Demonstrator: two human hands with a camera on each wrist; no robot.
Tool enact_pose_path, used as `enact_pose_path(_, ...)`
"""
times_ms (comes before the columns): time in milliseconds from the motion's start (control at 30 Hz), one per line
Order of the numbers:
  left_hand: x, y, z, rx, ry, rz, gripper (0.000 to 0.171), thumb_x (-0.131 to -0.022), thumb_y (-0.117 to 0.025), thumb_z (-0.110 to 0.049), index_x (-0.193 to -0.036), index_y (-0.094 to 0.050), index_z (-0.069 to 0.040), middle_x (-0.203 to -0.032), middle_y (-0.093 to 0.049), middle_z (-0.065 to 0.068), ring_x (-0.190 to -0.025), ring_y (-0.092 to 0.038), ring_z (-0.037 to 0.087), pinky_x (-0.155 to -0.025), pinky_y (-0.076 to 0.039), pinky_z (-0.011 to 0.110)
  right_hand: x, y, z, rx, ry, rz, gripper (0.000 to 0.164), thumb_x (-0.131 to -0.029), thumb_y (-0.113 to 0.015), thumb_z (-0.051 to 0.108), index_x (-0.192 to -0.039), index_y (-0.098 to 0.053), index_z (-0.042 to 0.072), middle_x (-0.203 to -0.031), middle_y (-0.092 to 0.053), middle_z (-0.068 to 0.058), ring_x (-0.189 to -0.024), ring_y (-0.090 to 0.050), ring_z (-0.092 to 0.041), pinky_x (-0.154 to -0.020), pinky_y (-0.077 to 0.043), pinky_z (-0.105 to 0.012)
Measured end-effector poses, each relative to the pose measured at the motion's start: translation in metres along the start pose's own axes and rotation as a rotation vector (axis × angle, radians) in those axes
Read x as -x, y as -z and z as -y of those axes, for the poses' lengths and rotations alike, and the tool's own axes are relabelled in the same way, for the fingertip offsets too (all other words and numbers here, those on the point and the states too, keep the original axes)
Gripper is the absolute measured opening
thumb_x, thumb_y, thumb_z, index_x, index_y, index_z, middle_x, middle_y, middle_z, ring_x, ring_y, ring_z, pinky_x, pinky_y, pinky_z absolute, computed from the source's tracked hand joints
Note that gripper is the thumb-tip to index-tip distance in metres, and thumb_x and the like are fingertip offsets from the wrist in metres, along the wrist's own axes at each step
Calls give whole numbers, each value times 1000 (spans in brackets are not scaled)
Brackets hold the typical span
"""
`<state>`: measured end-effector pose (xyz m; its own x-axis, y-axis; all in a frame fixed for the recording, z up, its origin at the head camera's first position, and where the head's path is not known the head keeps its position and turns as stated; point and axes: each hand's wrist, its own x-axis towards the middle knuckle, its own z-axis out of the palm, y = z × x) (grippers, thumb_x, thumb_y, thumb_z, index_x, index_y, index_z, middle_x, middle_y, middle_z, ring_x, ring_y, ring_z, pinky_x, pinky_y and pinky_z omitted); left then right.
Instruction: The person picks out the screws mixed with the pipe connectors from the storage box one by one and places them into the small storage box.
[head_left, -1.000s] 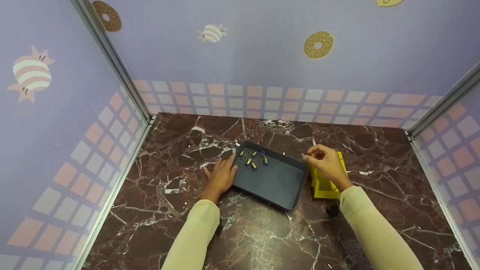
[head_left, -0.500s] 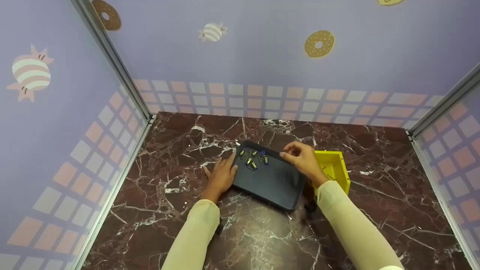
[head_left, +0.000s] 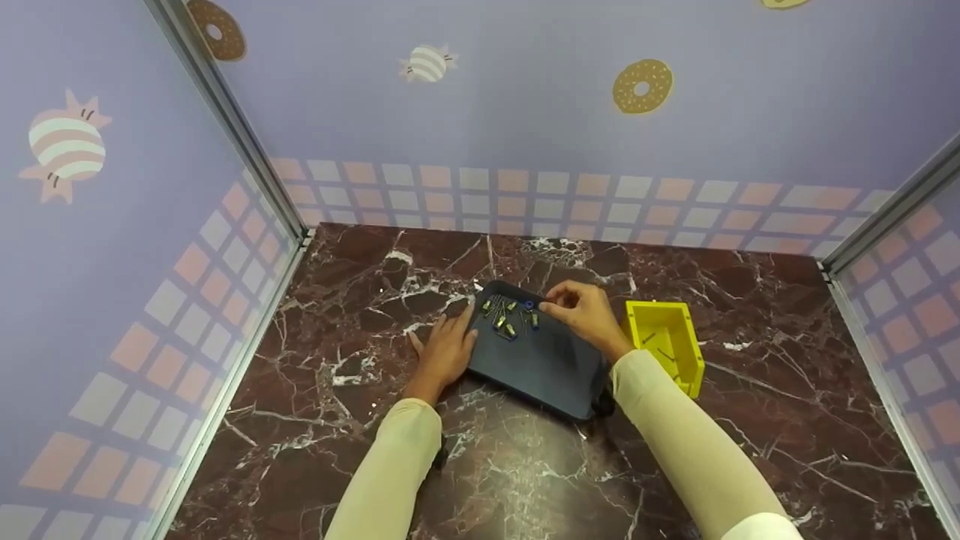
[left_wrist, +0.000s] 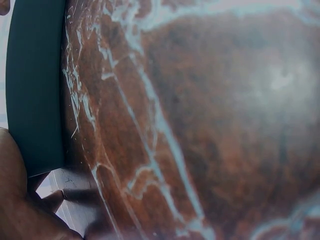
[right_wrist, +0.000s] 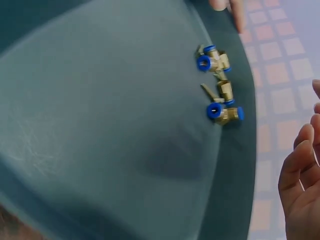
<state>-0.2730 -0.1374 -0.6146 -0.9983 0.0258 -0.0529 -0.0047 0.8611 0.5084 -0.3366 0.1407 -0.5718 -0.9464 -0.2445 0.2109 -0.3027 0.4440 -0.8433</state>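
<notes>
A dark grey tray (head_left: 540,367) lies at an angle on the marble surface. Several brass fittings with blue collars (right_wrist: 225,112) and thin screws (head_left: 494,307) are gathered near its far left corner. My left hand (head_left: 444,349) rests against the tray's left side, its fingers extended along the rim; the left wrist view shows it beside the tray wall (left_wrist: 35,85). My right hand (head_left: 589,315) is over the tray's far side, thumb and forefinger brought together close to the fittings. Whether anything small is between those fingertips cannot be made out in either view.
A yellow bin (head_left: 634,322) stands just right of the tray, with a few thin screws (head_left: 666,354) inside. Patterned panels (head_left: 525,112) enclose the back and both sides of the marble surface (head_left: 337,315).
My right hand has moved left from over the yellow bin to above the tray, near the fittings, uncovering the bin. My left hand stays at the tray's left edge.
</notes>
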Motion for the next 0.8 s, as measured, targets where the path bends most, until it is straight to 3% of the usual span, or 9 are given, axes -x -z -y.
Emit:
enact_pose_path(467,0,1,-2,-8,11,12,56,-109,-43,-43,-162,-24,-41,-157,-49,-3,-156,-27,29,-115,4,81,-13,-26,-15,100,29,111,27,-87,-83,27,-103,-79,7,-73,-67,-1,-62,-57,-13,-58,-45,-26)
enact_pose_path(800,0,1,-2,-11,10,9,56,-109,-42,-44,-162,-24,-41,-157,-49,-3,-156,-28,29,-115,2,81,-15,-38,-22,252,31,177,31,-83,-87,27,-106,-80,8,-74,-69,0,-64,-59,-11,-60,-48,-29)
